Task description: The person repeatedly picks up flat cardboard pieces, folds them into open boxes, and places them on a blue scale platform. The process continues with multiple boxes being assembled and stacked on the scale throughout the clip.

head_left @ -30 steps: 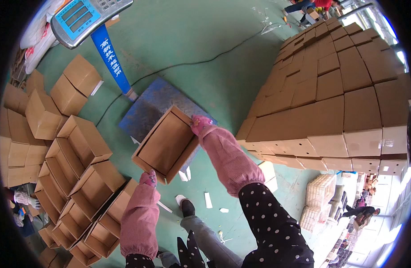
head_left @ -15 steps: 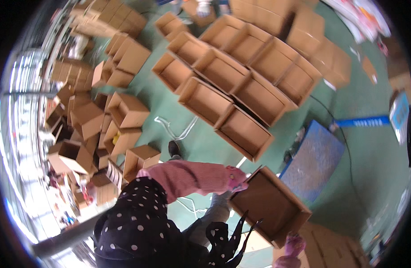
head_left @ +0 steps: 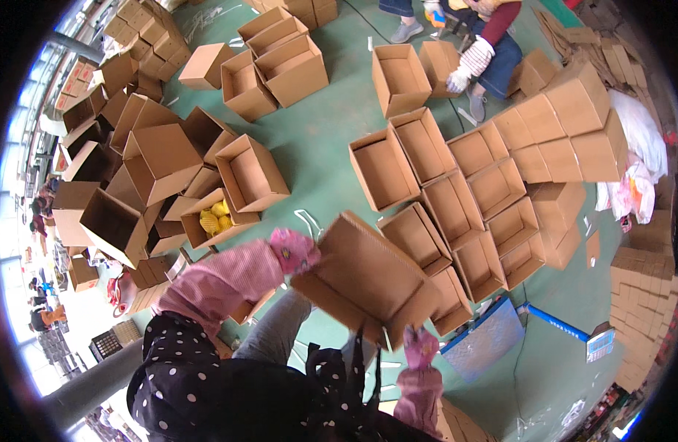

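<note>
An open-topped brown cardboard box [head_left: 364,276] hangs tilted in front of me, its bare inside facing up toward me. My left hand [head_left: 294,250], in a pink patterned glove, is closed on the box's left edge. At the near right corner my right hand [head_left: 420,346], gloved in pink too, is closed on the rim; some of its fingers are hidden. Just beyond the held box, rows of open cardboard boxes [head_left: 454,211] stand packed together on the green floor. One of them [head_left: 416,237] is partly covered by the held box's far edge.
At left lies a heap of open boxes [head_left: 162,162]; one box [head_left: 194,230] there holds yellow netted things. A platform scale [head_left: 486,335] with a blue post stands at right. Beyond the rows, a co-worker's white-gloved hand [head_left: 460,79] touches a box. Stacked cartons [head_left: 563,132] border the rows.
The held box has moved left and farther from me, with both hands still on it. My view has turned, so the rows appear farther right and a co-worker is more fully in sight.
</note>
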Demonstrator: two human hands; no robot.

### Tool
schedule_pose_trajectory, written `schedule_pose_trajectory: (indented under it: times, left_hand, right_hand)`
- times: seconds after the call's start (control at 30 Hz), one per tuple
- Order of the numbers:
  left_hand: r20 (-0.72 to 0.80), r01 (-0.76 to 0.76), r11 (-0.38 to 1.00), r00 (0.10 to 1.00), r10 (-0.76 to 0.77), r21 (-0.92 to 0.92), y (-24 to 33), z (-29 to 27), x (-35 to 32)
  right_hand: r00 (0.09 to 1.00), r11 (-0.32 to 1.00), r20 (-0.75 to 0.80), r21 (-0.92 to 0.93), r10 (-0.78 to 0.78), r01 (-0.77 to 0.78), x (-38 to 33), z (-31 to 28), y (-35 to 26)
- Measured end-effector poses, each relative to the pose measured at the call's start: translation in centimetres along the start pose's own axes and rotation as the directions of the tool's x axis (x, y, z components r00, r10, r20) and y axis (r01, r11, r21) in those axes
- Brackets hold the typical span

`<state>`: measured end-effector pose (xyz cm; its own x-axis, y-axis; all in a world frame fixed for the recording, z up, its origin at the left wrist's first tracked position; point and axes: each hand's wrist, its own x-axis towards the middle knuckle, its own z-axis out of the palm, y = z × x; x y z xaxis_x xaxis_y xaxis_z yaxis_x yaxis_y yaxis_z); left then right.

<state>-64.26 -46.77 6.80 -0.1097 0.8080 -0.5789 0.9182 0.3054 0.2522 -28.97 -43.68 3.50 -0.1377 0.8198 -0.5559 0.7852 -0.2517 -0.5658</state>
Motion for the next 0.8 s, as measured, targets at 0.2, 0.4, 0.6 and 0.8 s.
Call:
schedule_pose_trajectory:
  times: [0.2,0.4,0.6,0.8]
  left_hand:
    - [-0.112,-0.041,0.995,0.992,0.051,0.09,-6.8,-9.7,7.5]
    - [-0.021,-0.128,0.969,0.991,0.136,0.213,-13.3,-16.7,18.6]
    - [0.097,-0.143,0.927,0.978,0.187,-0.345,-21.6,-17.2,27.8]
    - [0.116,-0.171,0.984,0.978,0.176,-0.051,-23.6,-20.9,38.8]
  right_hand:
    - [0.99,0.992,-0.079,0.046,-0.118,0.121,6.2,5.1,-8.7]
    - [0.99,0.979,0.093,0.183,-0.103,0.084,12.9,11.1,-14.1]
    - [0.998,0.978,0.021,0.198,-0.066,0.061,19.1,17.3,-17.6]
    - [0.99,0.944,0.111,0.308,0.091,-0.121,28.6,19.7,-21.3]
